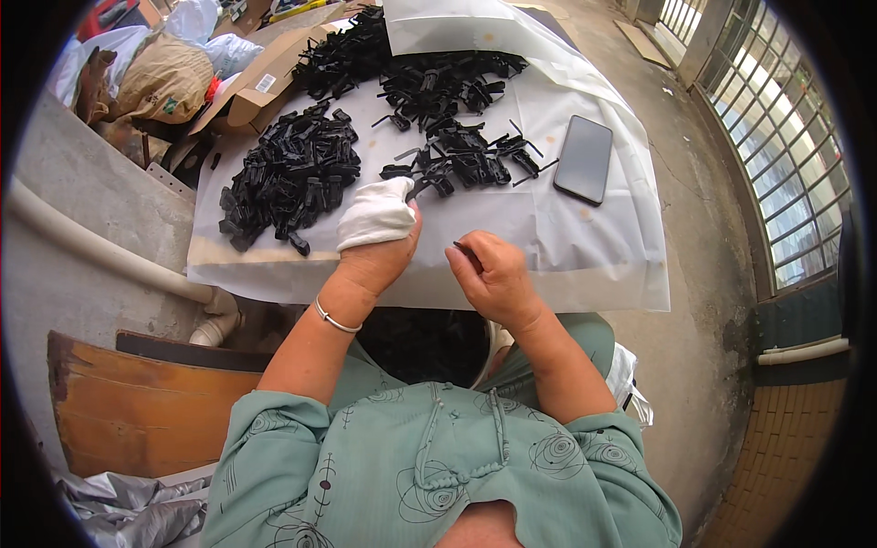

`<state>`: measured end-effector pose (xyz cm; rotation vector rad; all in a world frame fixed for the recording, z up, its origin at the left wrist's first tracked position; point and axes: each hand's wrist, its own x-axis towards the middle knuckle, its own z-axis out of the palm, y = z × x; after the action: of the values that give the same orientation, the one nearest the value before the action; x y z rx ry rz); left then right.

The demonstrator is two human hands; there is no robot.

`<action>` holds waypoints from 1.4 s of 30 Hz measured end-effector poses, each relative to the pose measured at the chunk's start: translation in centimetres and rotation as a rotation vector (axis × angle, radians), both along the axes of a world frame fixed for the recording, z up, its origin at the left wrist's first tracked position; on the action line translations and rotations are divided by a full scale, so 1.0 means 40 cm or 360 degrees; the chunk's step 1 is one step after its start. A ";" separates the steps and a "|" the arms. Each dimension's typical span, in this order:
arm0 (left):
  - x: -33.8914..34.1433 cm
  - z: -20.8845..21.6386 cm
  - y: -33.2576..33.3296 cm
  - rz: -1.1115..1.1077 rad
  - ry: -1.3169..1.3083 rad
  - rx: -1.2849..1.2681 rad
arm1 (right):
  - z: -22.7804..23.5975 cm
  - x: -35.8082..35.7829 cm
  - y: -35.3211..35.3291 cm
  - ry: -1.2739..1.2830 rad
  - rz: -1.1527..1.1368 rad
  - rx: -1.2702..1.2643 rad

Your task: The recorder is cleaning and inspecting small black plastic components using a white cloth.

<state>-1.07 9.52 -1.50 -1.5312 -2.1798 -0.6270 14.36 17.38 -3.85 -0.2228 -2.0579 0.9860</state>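
My left hand (382,224), partly covered by a white cloth glove (376,212), is closed at the near edge of the table's black parts. A black plastic part (419,188) pokes out beside its thumb; the rest of that part is hidden. To its right, my right hand (498,274) is bare and curled tight over a small, thin black piece (470,256), of which only the end shows. Ahead of both hands lies a loose pile of black plastic parts (457,155) with thin sticking-out arms. A denser heap of black clip-like parts (292,173) sits to the left.
A phone (583,160) lies on the white-covered table (548,256) at the right. More black parts (352,50) and a cardboard box (265,87) are at the back left. Below the table edge, between my knees, stands a dark round container (425,345). A pipe (110,242) runs along the left wall.
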 end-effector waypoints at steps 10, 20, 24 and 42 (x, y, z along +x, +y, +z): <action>0.018 0.015 -0.030 -0.0298 -0.1366 0.0334 | 0.000 -0.022 0.009 -0.0116 -0.0437 0.0363; 0.049 0.003 -0.038 -0.0422 -0.2254 0.0371 | -0.008 -0.032 0.017 -0.0170 -0.0488 0.0323; 0.042 0.008 -0.035 -0.0282 -0.2143 0.0464 | 0.005 -0.027 0.034 -0.0104 -0.0629 0.0257; 0.066 0.049 -0.098 -0.0920 -0.1719 0.0557 | 0.044 -0.002 -0.004 -0.0096 0.0090 -0.0720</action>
<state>1.59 5.61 0.47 -1.8316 -1.9726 -2.3145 14.30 17.21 -2.09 -0.4347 -1.8775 1.4897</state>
